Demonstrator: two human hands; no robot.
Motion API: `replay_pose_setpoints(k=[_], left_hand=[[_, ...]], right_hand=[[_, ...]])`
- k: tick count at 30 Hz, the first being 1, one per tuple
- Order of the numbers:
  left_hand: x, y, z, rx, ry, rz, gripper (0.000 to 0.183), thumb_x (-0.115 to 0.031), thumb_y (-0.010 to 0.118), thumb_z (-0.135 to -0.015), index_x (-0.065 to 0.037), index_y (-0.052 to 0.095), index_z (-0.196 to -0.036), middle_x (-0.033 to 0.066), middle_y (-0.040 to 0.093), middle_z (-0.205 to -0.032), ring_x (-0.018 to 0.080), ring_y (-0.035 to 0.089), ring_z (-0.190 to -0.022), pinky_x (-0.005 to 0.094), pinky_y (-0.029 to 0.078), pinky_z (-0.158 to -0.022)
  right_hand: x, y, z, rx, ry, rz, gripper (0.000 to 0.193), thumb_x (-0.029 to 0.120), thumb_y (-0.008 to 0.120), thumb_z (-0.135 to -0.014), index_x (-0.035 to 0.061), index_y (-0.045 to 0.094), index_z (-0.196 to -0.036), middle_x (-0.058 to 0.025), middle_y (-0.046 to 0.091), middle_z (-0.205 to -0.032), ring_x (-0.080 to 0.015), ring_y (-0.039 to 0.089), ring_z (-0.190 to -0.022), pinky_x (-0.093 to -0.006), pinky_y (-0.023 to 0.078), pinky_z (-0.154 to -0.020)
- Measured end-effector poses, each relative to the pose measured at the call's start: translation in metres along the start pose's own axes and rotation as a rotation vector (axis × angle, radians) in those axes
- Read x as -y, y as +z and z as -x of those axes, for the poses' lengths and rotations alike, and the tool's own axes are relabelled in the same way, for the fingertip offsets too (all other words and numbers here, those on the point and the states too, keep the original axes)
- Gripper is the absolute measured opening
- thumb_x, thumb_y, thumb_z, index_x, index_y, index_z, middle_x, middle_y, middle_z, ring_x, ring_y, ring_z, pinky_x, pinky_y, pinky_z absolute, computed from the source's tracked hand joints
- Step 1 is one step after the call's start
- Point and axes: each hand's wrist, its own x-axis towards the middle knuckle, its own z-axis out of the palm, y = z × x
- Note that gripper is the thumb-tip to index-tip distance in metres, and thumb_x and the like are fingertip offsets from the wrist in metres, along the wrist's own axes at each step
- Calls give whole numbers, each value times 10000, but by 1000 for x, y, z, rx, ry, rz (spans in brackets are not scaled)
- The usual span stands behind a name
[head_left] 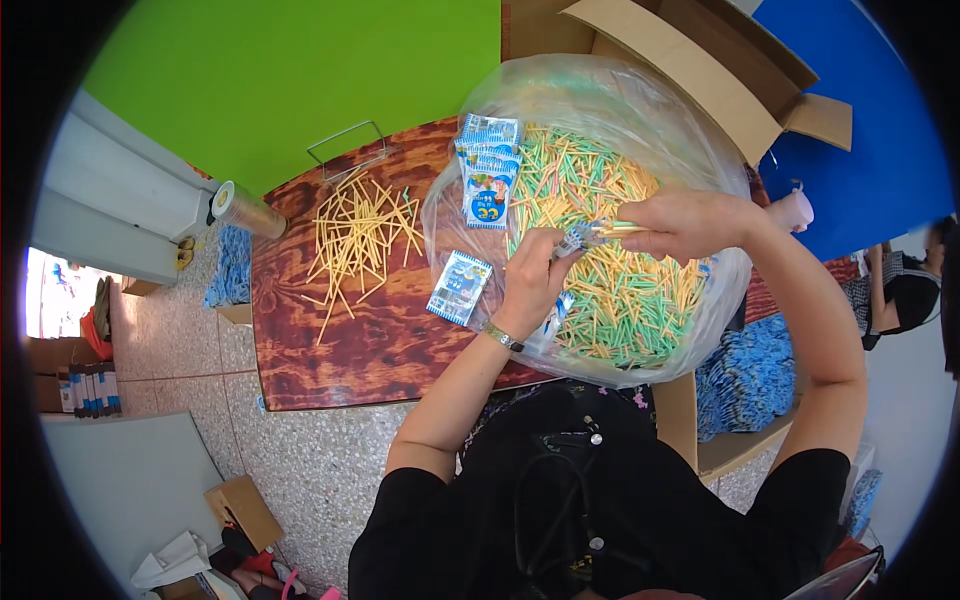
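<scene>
Over a large heap of thin yellow, green and pinkish sticks (630, 315) in a clear plastic bag (730, 190), my two hands meet. My left hand (532, 275) is closed on a small blue-and-white packet (578, 238), mostly hidden by the fingers. A small bunch of yellow sticks (612, 230) is pinched in my right hand (685, 222), its ends at the packet; whether they are inside I cannot tell. Beside the heap lies a stack of flat blue-and-white packets (488, 185). A single packet (460, 288) lies left of my left wrist.
Loose yellow sticks (360, 235) are spread on the left of the wood-patterned table (300, 370), near a wire stand (345, 140) and a clear cylindrical jar (248, 210). An open cardboard box (690, 65) stands behind the bag. Blue packets (745, 380) fill a box below right.
</scene>
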Motion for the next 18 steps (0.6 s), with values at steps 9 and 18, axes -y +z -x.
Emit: replay_pose_setpoints(k=[9,18], left_hand=[[-1,-1,-3,22,171,-93,347,10,752,-726,2,593,-1035,154,627,-947,313,633,-873,364,530,-723],[9,-9,-4,101,-172,202,315,9,709,-790,3,599,-1084,96,628,-974,198,633,-875,301,528,-708]], right_hand=[[-1,-2,-23,112,47,435,313,300,586,-920,-10,549,-948,-213,627,-720,-384,631,-712,-463,469,-614],[20,-16,-5,-279,-144,240,519,309,706,-820,11,557,-1218,-243,659,-887,-331,666,-857,-399,514,-774]])
